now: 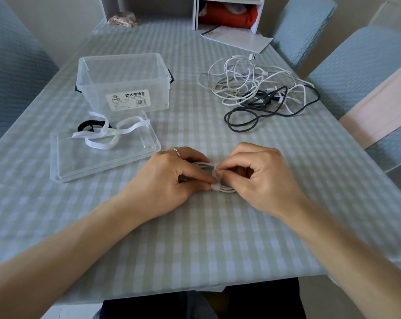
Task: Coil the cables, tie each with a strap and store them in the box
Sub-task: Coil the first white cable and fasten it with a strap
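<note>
Honestly, biggest risk sits w/ the tangled pile of cables on the far right of the table: white and dark leads are knotted thru each other, so pulling one out next could drag the lot, maybe off the edge. Clear box stands open at far left, nothing in it as far as I can see; its lid lies flat in front, w/ the spare straps partly on it.

Nearer worry: the coiled white cable under the hands. If the strap goes on loose or slips, the loops probably spring apart.

Left hand has fingers curled, thumb and forefinger pinching the strap at the coil's middle. Right hand is curled too, fingertips nipping the strap's end from the other side. Both closed tight on it, nothing slack.
</note>
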Action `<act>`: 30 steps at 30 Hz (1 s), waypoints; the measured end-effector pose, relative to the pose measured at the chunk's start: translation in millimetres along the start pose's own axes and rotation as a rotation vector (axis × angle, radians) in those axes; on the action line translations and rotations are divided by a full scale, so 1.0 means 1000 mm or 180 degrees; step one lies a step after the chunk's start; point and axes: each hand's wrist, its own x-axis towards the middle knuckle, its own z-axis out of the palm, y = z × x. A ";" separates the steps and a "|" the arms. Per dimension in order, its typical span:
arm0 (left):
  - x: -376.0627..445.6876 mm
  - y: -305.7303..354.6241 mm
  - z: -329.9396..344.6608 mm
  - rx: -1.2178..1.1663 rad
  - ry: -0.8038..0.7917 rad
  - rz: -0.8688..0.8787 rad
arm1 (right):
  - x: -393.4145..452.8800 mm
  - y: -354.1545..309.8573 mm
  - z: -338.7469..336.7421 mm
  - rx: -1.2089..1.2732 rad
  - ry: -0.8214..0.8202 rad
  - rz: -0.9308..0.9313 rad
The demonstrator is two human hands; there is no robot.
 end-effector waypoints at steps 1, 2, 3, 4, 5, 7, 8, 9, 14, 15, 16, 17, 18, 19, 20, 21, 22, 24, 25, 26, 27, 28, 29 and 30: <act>0.000 0.001 -0.001 -0.0011 -0.0013 -0.0017 | -0.001 0.000 0.000 -0.0013 0.0002 -0.0020; 0.000 0.001 -0.001 -0.0018 -0.0017 -0.0030 | -0.001 0.001 0.001 -0.0043 -0.0016 -0.0039; 0.000 0.002 -0.001 -0.0014 -0.0016 -0.0040 | -0.002 0.000 0.001 -0.0082 -0.0044 -0.0065; 0.000 0.003 -0.001 -0.0004 -0.0011 -0.0053 | -0.002 0.000 0.001 -0.0123 -0.0071 -0.0093; 0.001 0.003 -0.001 0.0021 0.0008 -0.0063 | -0.003 0.001 0.001 -0.0151 -0.0085 -0.0110; 0.001 0.002 -0.002 0.0107 0.0086 -0.0085 | -0.003 0.002 0.002 -0.0168 -0.0108 -0.0121; 0.001 0.002 -0.001 0.0155 0.0081 -0.0093 | -0.003 0.002 0.001 -0.0168 -0.0090 -0.0121; 0.000 0.002 0.000 0.0192 0.0061 -0.0099 | -0.004 0.002 0.001 -0.0158 -0.0080 -0.0131; -0.003 0.004 0.002 0.0144 0.0013 -0.0099 | -0.003 0.004 0.000 -0.0119 -0.0093 -0.0194; -0.003 0.005 0.002 0.0130 0.0006 -0.0113 | -0.004 0.004 0.000 -0.0097 -0.0099 -0.0187; -0.003 0.005 0.002 0.0126 0.0002 -0.0130 | -0.004 0.004 -0.001 -0.0081 -0.0108 -0.0179; -0.004 0.006 0.003 0.0130 -0.0002 -0.0150 | -0.004 0.004 -0.001 -0.0081 -0.0117 -0.0170; -0.004 0.006 0.003 0.0136 -0.0005 -0.0167 | -0.004 0.004 -0.001 -0.0100 -0.0114 -0.0161; -0.004 0.007 0.003 0.0138 -0.0006 -0.0184 | -0.003 0.004 0.000 -0.0110 -0.0097 -0.0144; -0.005 0.007 0.003 0.0132 -0.0002 -0.0209 | -0.003 0.004 0.000 -0.0091 -0.0076 -0.0106; -0.005 0.008 0.002 0.0124 -0.0006 -0.0239 | -0.002 0.005 0.000 -0.0042 -0.0056 -0.0041; -0.005 0.008 0.002 0.0113 -0.0013 -0.0276 | -0.002 0.005 0.000 0.0009 -0.0051 0.0023; -0.005 0.010 0.001 0.0079 -0.0051 -0.0336 | -0.001 0.006 -0.001 0.0056 -0.0056 0.0072; -0.004 0.010 0.001 0.0057 -0.0069 -0.0354 | -0.001 0.007 -0.002 0.0069 -0.0058 0.0073; -0.004 0.011 0.001 0.0040 -0.0072 -0.0370 | -0.002 0.007 -0.002 0.0079 -0.0053 0.0069; -0.004 0.012 0.002 0.0018 -0.0068 -0.0398 | -0.002 0.007 -0.002 0.0079 -0.0035 0.0059; -0.004 0.012 0.002 -0.0009 -0.0068 -0.0443 | -0.002 0.007 -0.002 0.0050 -0.0006 0.0033; -0.003 0.013 0.002 -0.0037 -0.0076 -0.0508 | -0.003 0.006 -0.001 -0.0030 0.0023 -0.0023; -0.002 0.013 0.002 -0.0063 -0.0094 -0.0584 | -0.003 0.006 0.000 -0.0177 0.0044 -0.0104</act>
